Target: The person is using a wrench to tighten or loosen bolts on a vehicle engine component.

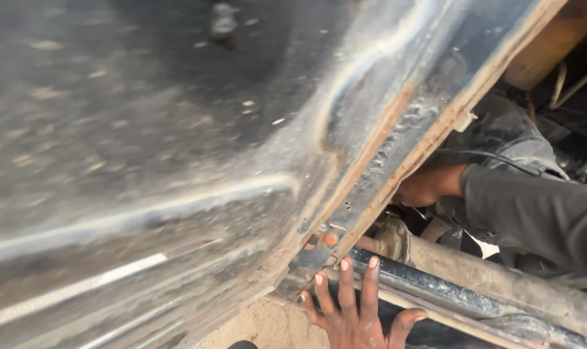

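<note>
A big dark, dusty metal body panel (177, 161) fills most of the view, with a rusty seam edge (397, 168) running diagonally. My left hand (355, 310) lies flat with fingers spread on a black rail (429, 284) just below the panel's lower corner, holding nothing. A small bracket with an orange fastener (331, 239) sits right above its fingertips. My right hand (426, 185), on a grey sleeve (539, 213), reaches in behind the rusty edge; its fingers are hidden there.
A thick rust-brown pipe (500, 278) runs along the black rail to the lower right. A thin black cable (494, 155) crosses above the sleeve. Sandy ground (267, 326) shows below the panel. A tan part (552, 39) sits at the top right.
</note>
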